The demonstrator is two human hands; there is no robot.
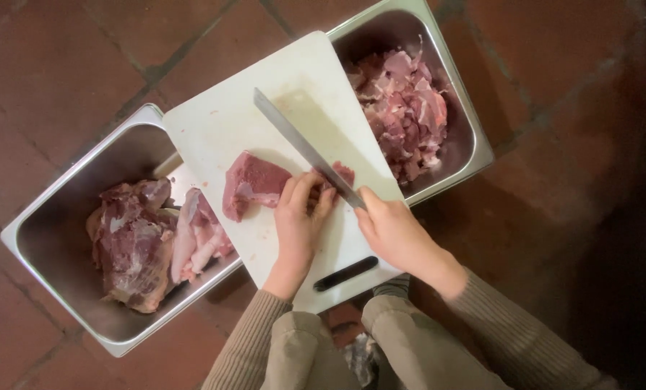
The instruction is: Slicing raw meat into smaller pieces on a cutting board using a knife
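Note:
A white cutting board (265, 108) bridges two steel pans. On it lies a dark red slab of raw meat (254, 184). My left hand (299, 217) presses down on the meat's right end, fingers curled over it. My right hand (392, 231) grips the handle of a long knife (301, 144), whose blade runs up and to the left across the board, just right of my left fingers. A small cut piece of meat (343, 173) lies beside the blade.
The left steel pan (56, 217) holds large uncut meat chunks (131, 242). The right steel pan (467, 152) holds several cut meat pieces (406, 108). Both stand on a red tile floor (63, 65). My knees are below the board.

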